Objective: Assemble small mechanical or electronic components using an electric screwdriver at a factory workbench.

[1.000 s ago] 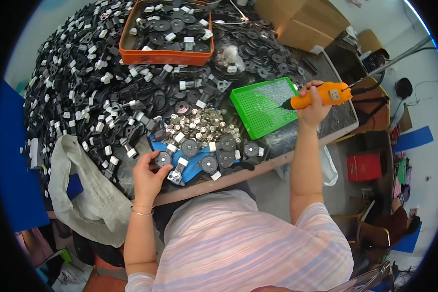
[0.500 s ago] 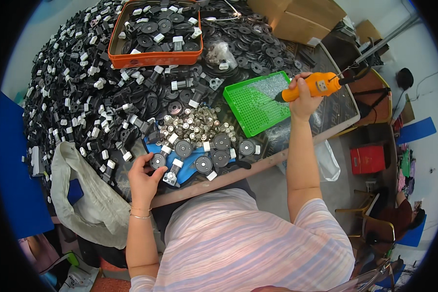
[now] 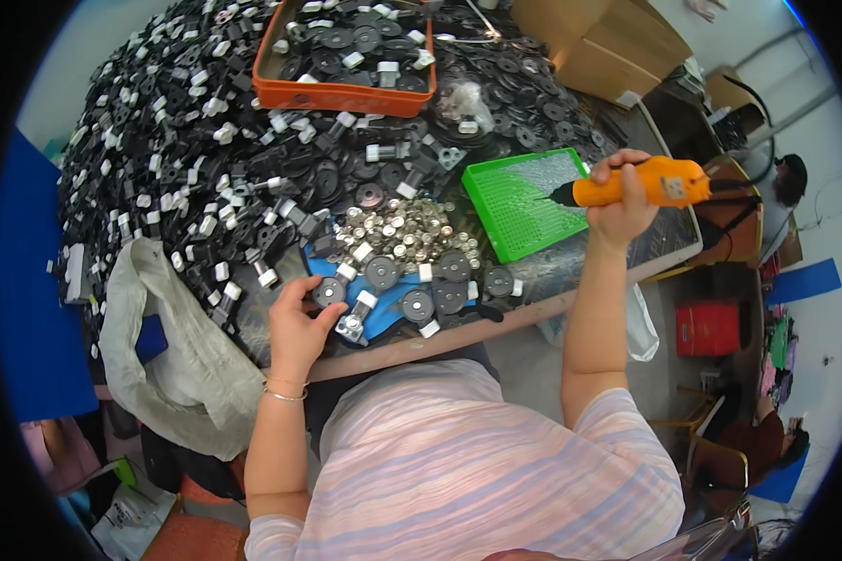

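My left hand (image 3: 299, 323) is at the near edge of the table, thumb and fingers pinched around a black round wheel-like part (image 3: 329, 292) with a white end. Beside it a silver-and-white fitting (image 3: 354, 320) lies on a blue cloth (image 3: 384, 318). Several more black wheel parts (image 3: 416, 305) lie to the right, in front of a heap of small shiny metal pieces (image 3: 402, 229). My right hand (image 3: 624, 206) grips an orange electric screwdriver (image 3: 660, 182), its black nose pointing left over the green tray (image 3: 510, 243). Small clear or silvery bits lie in that tray.
A big pile of black and white parts (image 3: 187, 178) covers the left and back. An orange-red bin (image 3: 346, 100) of similar parts stands at the back, cardboard boxes (image 3: 617, 47) at back right. A pale cloth sack (image 3: 178, 393) hangs at the left edge. A cable trails from the screwdriver.
The whole view has shifted, so the table sits farther right. Against the green tray, my right hand and the screwdriver have moved slightly right and nearer. My left hand stays on the same wheel part.
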`<action>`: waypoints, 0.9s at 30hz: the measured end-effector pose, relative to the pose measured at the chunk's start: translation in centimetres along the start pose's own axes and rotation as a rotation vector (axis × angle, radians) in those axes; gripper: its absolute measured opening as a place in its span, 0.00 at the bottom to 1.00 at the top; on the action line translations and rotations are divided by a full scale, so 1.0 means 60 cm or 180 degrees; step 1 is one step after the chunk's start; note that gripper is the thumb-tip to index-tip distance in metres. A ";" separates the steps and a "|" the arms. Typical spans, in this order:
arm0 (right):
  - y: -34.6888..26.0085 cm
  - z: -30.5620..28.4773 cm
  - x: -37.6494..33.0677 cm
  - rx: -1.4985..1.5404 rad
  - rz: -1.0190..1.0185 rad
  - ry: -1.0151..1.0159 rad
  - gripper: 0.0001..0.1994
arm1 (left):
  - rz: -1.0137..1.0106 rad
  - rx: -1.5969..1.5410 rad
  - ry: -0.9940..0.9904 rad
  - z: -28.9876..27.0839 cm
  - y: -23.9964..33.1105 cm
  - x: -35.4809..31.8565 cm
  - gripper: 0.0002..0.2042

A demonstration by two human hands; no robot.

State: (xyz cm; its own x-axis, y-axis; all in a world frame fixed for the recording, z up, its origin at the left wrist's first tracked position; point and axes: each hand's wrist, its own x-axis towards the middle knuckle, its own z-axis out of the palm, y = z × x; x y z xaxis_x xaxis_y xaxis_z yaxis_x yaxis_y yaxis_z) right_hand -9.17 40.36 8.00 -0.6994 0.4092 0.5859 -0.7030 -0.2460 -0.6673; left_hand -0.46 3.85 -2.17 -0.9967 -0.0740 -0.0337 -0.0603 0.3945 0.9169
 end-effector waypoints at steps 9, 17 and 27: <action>0.039 0.220 -0.155 0.0734 0.0895 -0.1562 0.13 | 0.0371 0.0222 0.0113 0.008 -0.001 0.005 0.21; 0.083 0.311 -0.206 0.0543 0.0828 -0.2210 0.11 | 0.0433 0.0237 0.0063 0.000 0.002 0.005 0.21; 0.092 0.333 -0.220 0.0579 0.1223 -0.2231 0.10 | 0.0510 0.0203 0.0024 -0.002 0.000 0.006 0.20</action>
State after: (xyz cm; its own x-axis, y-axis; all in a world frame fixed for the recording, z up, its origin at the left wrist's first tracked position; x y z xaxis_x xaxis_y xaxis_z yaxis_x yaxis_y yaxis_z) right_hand -6.38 16.07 5.75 -0.7715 -0.3618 0.5233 -0.3658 -0.4207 -0.8302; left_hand -0.83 3.74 -2.14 -0.9934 -0.0122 0.1142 0.0959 0.4591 0.8832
